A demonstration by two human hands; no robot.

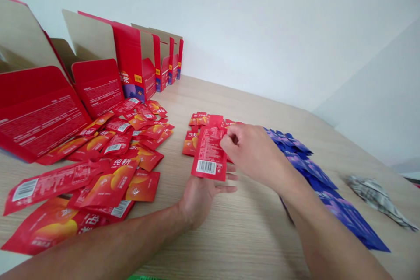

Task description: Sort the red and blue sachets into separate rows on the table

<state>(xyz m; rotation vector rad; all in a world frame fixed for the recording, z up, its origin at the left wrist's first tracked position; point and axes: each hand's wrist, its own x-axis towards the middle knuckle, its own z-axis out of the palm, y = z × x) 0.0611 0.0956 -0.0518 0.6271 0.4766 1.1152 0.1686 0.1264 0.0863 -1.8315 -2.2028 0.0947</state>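
Note:
In the middle of the head view, a red sachet (210, 153) hangs with its printed back and barcode towards me. My right hand (251, 146) pinches it by its right edge, fingers curled. Just below and behind the sachet is my left hand (198, 199), its fingers stretched out and apart; the sachet covers part of them. Whether the left palm touches it I cannot tell. Behind the held one, red-and-orange sachets (189, 143) lie in rows on the table, partly hidden by it and by my right hand.
Loose red-and-orange sachets (108, 179) are heaped on the left of the wooden table (229, 240). Several open red cartons (98, 83) stand along the back left. Rows of blue-purple sachets (315, 173) lie right of my right arm, with a checked cloth (377, 197) beyond.

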